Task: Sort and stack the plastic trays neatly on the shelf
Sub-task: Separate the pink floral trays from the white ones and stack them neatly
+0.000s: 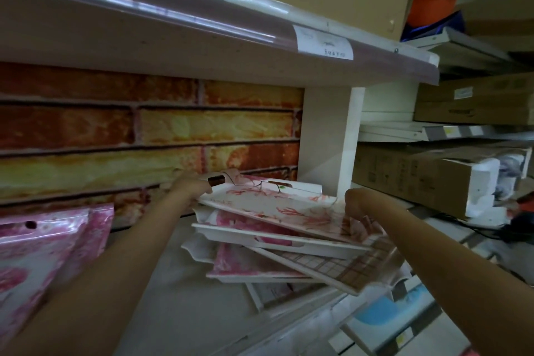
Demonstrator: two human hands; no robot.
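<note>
**A:** Why a hand at each end of that top tray (277,205)?

**B:** It's long and shallow, so I'd guess two ends keep it level while it's squared up. The left hand (189,185) sits at the far-left end by the handle slot, fingers curled over the rim — grasping it, as far as I can see. The right hand (357,204) is at the near-right end; the knuckles face the camera and the fingers are hidden, so I cannot tell whether it grips or only rests there.

**A:** And where is the tray?

**B:** On top of the messy pile of trays (289,251) on the shelf (185,298), tilted, its far end close to the brick-pattern back wall (144,130). The ones beneath fan out at different angles, and a checked tray (355,266) pokes out past the shelf's front edge.

**A:** Any room to work?

**B:** Bare shelf lies between the pile and the pink trays (43,246) on the left — the likely spot for a sorted stack. To the right the white upright post (329,136) stands just behind the pile, and the upper shelf (202,46) hangs overhead, so lifting high looks cramped; sliding leftward seems easier.

**A:** Risk?

**B:** The overhanging trays could slip off the front.
</note>
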